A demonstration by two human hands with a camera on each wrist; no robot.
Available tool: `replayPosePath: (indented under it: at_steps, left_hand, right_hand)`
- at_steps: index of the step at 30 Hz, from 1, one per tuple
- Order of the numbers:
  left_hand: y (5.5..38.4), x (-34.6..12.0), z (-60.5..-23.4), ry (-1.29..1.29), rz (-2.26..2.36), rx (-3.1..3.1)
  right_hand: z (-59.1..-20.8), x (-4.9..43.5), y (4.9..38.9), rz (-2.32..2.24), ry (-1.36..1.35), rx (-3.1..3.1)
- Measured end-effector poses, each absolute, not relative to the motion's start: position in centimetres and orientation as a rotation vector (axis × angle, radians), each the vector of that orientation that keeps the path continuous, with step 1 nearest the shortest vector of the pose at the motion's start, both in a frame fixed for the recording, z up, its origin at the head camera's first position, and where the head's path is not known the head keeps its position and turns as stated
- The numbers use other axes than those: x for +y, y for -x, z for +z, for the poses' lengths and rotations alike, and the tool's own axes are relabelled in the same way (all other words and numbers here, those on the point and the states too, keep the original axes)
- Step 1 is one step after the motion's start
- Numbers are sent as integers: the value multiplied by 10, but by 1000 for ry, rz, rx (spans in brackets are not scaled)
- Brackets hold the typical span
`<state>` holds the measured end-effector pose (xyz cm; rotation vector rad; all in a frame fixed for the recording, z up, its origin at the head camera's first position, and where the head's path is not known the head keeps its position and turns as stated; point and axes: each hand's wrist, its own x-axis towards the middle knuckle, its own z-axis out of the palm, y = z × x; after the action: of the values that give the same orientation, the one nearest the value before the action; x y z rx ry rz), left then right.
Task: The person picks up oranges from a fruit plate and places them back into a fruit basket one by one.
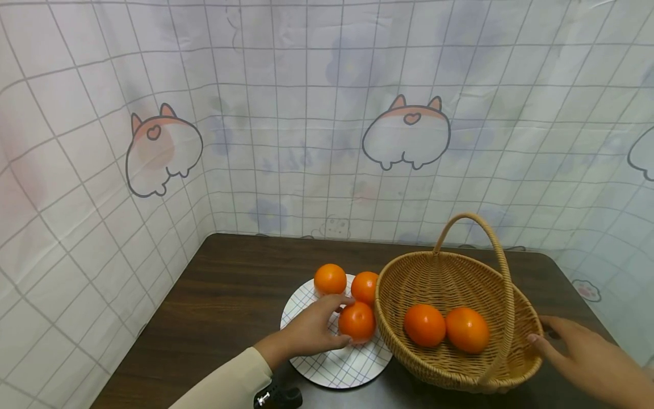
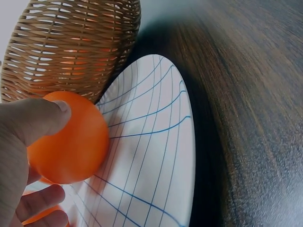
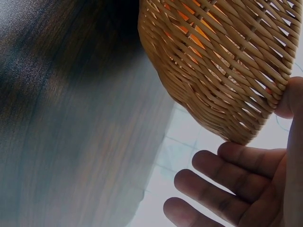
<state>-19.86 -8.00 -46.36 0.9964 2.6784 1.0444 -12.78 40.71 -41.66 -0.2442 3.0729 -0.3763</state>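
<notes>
My left hand (image 1: 317, 326) is at the front orange (image 1: 357, 322) on a white plate with blue grid lines (image 1: 334, 369). In the left wrist view, the thumb presses on this orange (image 2: 78, 142) and the index finger goes behind it, partly hidden. Two more oranges, one at the back left (image 1: 330, 279) and one at the back right (image 1: 364, 287), lie on the plate. My right hand (image 1: 587, 349) pinches the right rim of a wicker basket (image 1: 409, 272) between thumb and index finger; its other fingers extend away from the weave. Inside the basket, two oranges (image 1: 425, 325) sit side by side.
Everything stands on a dark wood-grain table (image 1: 230, 307). The basket's arched handle (image 1: 503, 267) rises above its bowl, and its left side overlaps the plate's right edge. A patterned cloth (image 1: 291, 125) hangs behind and at both sides of the table.
</notes>
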Motion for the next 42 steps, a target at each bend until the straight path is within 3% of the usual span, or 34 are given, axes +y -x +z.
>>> replayPosePath:
  at_steps: [42]
  left_hand:
    - [201,-73,-470,-1000,1065,2682]
  right_hand:
    - [-417,408,125,-377,195,3076]
